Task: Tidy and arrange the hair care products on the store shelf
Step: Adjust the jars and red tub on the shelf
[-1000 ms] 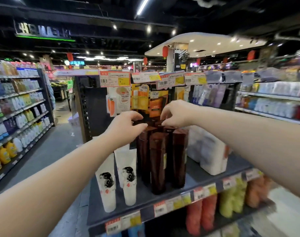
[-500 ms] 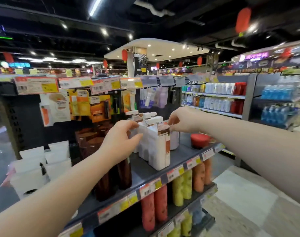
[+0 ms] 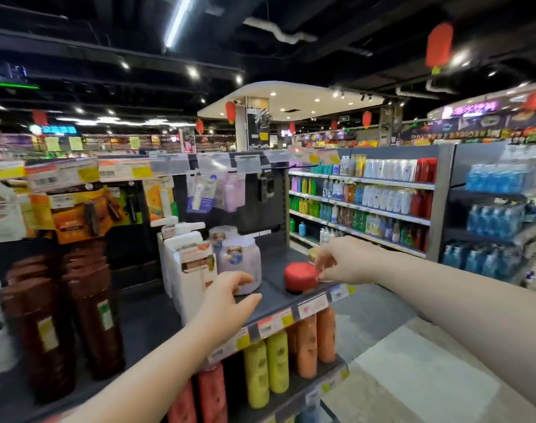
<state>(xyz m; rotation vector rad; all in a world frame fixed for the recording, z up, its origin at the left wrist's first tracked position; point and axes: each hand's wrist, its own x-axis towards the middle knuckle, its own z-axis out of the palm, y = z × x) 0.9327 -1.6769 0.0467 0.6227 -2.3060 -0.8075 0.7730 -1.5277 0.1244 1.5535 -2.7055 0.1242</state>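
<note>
Two hands reach over a dark shelf (image 3: 279, 296): the right hand (image 3: 343, 264) pinches the right side of a red-lidded jar (image 3: 300, 276) near its front edge, while the left hand (image 3: 227, 303), fingers loosely spread and empty, hovers before a pale lavender jar (image 3: 240, 264); contents unclear.

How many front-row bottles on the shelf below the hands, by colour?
Red plastic bottles: 2
Yellow plastic bottles: 2
Orange plastic bottles: 2
Total: 6
</note>
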